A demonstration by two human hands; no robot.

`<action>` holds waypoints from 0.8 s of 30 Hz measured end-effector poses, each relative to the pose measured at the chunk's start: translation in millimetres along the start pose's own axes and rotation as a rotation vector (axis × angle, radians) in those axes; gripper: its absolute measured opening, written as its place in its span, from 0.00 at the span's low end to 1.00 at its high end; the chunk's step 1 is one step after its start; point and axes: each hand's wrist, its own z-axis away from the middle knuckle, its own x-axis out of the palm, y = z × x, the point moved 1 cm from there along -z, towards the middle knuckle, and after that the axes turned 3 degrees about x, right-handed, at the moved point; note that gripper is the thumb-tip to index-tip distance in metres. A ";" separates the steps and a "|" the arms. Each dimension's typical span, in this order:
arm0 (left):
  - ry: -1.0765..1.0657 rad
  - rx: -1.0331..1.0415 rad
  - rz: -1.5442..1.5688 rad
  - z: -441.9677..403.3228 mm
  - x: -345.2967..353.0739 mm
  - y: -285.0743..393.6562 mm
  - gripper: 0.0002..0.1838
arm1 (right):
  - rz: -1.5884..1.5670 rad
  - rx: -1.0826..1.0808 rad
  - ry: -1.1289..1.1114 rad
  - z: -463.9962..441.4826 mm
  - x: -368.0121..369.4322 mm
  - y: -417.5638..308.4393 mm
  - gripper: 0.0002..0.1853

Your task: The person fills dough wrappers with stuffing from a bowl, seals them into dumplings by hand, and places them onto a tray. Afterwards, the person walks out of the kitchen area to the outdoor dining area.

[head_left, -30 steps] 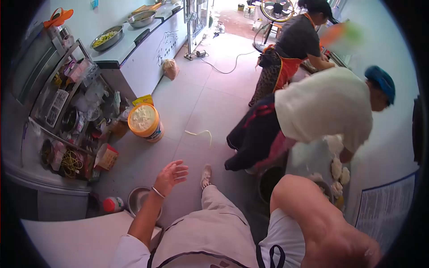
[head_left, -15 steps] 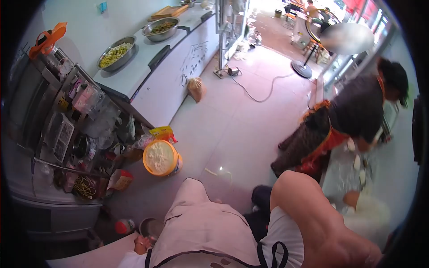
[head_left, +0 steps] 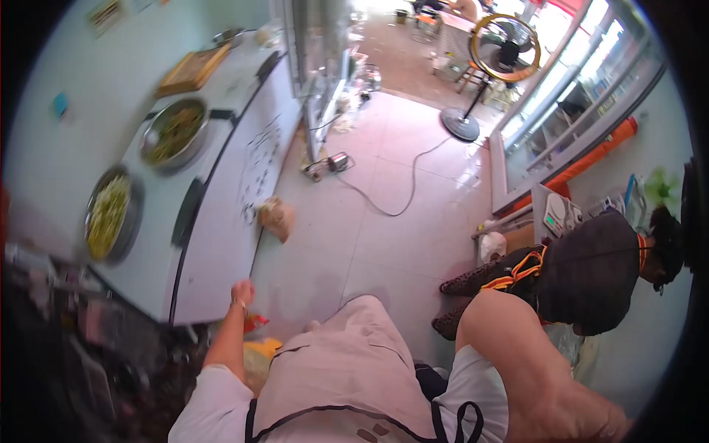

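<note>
My left hand [head_left: 242, 292] hangs beside the front panel of the white counter [head_left: 214, 244], its fingers loosely curled with nothing visible in them. A band circles that wrist. Under the left forearm, partly hidden by my apron [head_left: 343, 362], is the yellow-orange rim of a bucket [head_left: 267, 345]. A red packet [head_left: 255, 322] lies close to the hand. My right arm [head_left: 517, 347] is bent back toward the lower right edge, and its hand lies outside the picture.
Metal bowls of yellow-green food [head_left: 109, 215] and darker food [head_left: 176, 134] stand on the counter, near a wooden board [head_left: 192, 70]. A tan bag [head_left: 276, 219], cable [head_left: 402, 210] and standing fan [head_left: 461, 124] are on the floor. A person [head_left: 591, 273] bends at right near a scale [head_left: 559, 214].
My view has turned and moved forward, bringing the counter closer. My left hand has swung forward from low beside the apron. The other person now appears lower, and the scale has come into view.
</note>
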 end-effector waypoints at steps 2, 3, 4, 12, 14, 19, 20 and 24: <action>-0.103 0.073 0.067 -41.5 64.9 202.2 0.19 | 0.165 0.028 -0.004 15.6 -38.3 23.3 0.12; -0.136 0.148 0.099 -68.5 98.7 266.4 0.18 | 0.199 -0.002 0.016 25.0 -57.4 42.6 0.12; -0.162 0.229 0.140 -99.9 132.2 312.3 0.18 | 0.210 -0.037 0.009 37.0 -85.2 70.9 0.12; -0.327 0.842 -0.983 -278.8 255.3 318.0 0.11 | 0.413 -0.360 0.194 96.5 -369.7 319.4 0.13; -0.567 0.548 -1.309 -264.7 239.1 301.7 0.12 | 0.323 -0.267 0.266 111.3 -427.6 391.3 0.15; -0.615 -0.140 -1.210 -300.3 268.2 358.8 0.11 | 0.554 0.014 0.301 225.5 -573.9 557.8 0.19; -0.617 -0.185 -1.188 -326.9 291.6 382.2 0.11 | 0.533 0.128 0.298 255.7 -605.6 597.5 0.22; -0.700 -0.144 -1.186 -461.3 406.9 493.3 0.11 | 0.665 0.562 0.097 371.4 -747.3 716.5 0.27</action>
